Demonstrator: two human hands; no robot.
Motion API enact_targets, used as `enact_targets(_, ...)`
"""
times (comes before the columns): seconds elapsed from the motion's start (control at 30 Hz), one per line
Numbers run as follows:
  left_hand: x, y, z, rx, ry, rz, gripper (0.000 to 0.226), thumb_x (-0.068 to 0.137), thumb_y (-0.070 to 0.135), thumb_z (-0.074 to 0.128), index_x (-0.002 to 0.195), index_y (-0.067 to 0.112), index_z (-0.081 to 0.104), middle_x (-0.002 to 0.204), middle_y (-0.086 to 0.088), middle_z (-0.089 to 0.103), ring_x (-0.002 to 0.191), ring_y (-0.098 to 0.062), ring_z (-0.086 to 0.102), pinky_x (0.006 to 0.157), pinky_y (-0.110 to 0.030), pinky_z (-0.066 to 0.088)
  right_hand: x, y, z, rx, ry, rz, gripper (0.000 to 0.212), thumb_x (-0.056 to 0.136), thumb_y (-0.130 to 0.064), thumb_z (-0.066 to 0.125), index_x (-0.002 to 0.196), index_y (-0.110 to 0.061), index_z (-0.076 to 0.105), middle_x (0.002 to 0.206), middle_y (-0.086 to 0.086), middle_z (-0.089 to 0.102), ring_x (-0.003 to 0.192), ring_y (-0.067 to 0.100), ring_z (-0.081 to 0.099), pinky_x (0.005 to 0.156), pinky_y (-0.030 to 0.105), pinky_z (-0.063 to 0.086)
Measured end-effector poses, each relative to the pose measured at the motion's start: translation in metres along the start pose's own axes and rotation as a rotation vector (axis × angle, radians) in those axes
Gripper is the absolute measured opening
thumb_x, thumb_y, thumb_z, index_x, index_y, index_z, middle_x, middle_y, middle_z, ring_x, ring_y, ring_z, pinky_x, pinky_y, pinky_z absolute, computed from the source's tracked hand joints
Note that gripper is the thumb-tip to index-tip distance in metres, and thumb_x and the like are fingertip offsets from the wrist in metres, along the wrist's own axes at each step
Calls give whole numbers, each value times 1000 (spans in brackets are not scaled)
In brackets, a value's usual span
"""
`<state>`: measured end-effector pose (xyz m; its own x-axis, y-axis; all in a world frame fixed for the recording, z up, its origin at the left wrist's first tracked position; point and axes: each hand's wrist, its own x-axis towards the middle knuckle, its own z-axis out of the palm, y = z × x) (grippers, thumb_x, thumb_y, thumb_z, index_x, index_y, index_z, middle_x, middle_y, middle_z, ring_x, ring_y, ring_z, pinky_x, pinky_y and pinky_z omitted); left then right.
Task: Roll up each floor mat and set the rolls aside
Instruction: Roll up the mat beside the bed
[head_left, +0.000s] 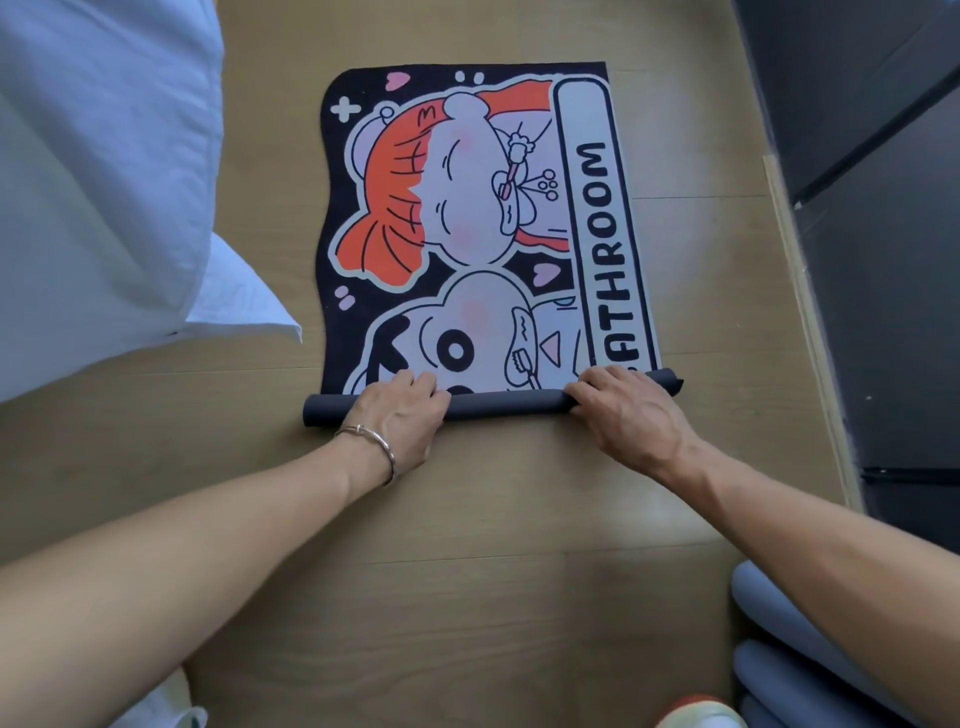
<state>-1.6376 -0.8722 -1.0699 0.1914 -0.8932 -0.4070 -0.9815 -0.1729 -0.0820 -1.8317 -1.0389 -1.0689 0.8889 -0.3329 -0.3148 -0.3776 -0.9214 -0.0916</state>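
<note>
We saw wooden floor (493, 545) under the mat (467, 249), white bedding (93, 182) left of it, dark cabinets (878, 234) right of it, grey rolls (763, 670) nearer us on its right. Our left hand (400, 415) and right hand (628, 410) each had their grip curled round its rolled near edge.

Mat (467, 208) near end wound into roll (509, 402), print there hidden; first letter of lettering under right hand (623, 410). Grey rolls (779, 623) cut by bottom edge, partly behind forearm. Shoe (696, 714), bedding (93, 182) cropped.
</note>
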Motion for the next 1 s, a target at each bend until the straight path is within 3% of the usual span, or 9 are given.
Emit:
enact_targets(0.17, -3, -14, -10, -113, -128, 72, 28, 99, 34, 37, 121, 21, 48, 113, 3, 55, 102, -20, 53, 71, -32, 38, 1, 2, -12, 122, -146, -21, 29, 101, -30, 38, 117, -16, 58, 106, 1, 62, 96, 19, 57, 85, 37, 49)
enact_targets(0.27, -5, -18, -11, -178, -106, 73, 28, 99, 32, 38, 125, 23, 40, 107, 4, 59, 95, -20, 57, 70, -32, 41, -2, -1, -13, 165, -193, 5, 29, 101, -30, 37, 118, -17, 57, 106, 1, 62, 97, 18, 58, 84, 35, 49)
enact_targets(0.4, 0, -19, -8, -215, -58, 52, 23, 97, 20, 39, 120, 24, 40, 99, 0, 57, 81, -22, 53, 59, -31, 36, -1, -3, -6, 177, -81, 41, 22, 100, -26, 42, 119, -16, 50, 105, 3, 60, 92, 21, 56, 80, 35, 48)
enact_targets(0.53, 0, -17, -1, -173, -23, 3, 35, 92, 8, 39, 124, 24, 42, 112, -3, 46, 95, -22, 47, 61, -32, 34, -4, -10, 6, -19, 62, 28, 25, 77, -3, 64, 101, -12, 61, 95, 7, 61, 78, 25, 56, 66, 35, 45)
enact_targets(0.6, -3, -12, 2, -72, -3, 11, 44, 92, 8, 38, 134, 20, 37, 120, -7, 43, 104, -25, 44, 65, -33, 34, -4, -13, 5, -65, 102, 40, 23, 76, -9, 62, 98, -10, 64, 96, 9, 62, 79, 27, 57, 66, 38, 47)
enact_targets(0.67, -7, -6, 8, 38, 41, 43, 45, 92, 20, 43, 136, 12, 39, 119, -10, 46, 103, -26, 46, 68, -34, 38, -6, -15, 6, -97, 72, 48, 27, 78, -24, 62, 102, -10, 63, 99, 8, 60, 83, 27, 57, 70, 38, 46)
enact_targets(0.73, -9, -3, 15, 92, 45, 26, 51, 87, 38, 54, 129, 9, 49, 109, -9, 53, 94, -25, 50, 65, -36, 41, -5, -16, 7, -119, 9, 64, 39, 79, -35, 66, 110, -10, 61, 103, 8, 60, 89, 26, 56, 74, 39, 47)
enact_targets(0.83, 1, -6, 16, 88, 68, 7, 40, 79, 31, 67, 115, 14, 58, 97, -5, 54, 83, -23, 50, 59, -33, 39, 4, -15, 5, -91, -14, 81, 37, 90, -35, 57, 119, -12, 58, 111, 8, 58, 96, 27, 54, 79, 40, 45)
enact_targets(1.0, 15, -17, 6, -115, 38, 2, 41, 98, 32, 41, 135, 18, 36, 114, -5, 47, 100, -23, 46, 71, -32, 36, 13, -10, -4, 40, 5, 80, 33, 99, -30, 44, 128, -15, 47, 116, 7, 57, 93, 26, 53, 80, 36, 44)
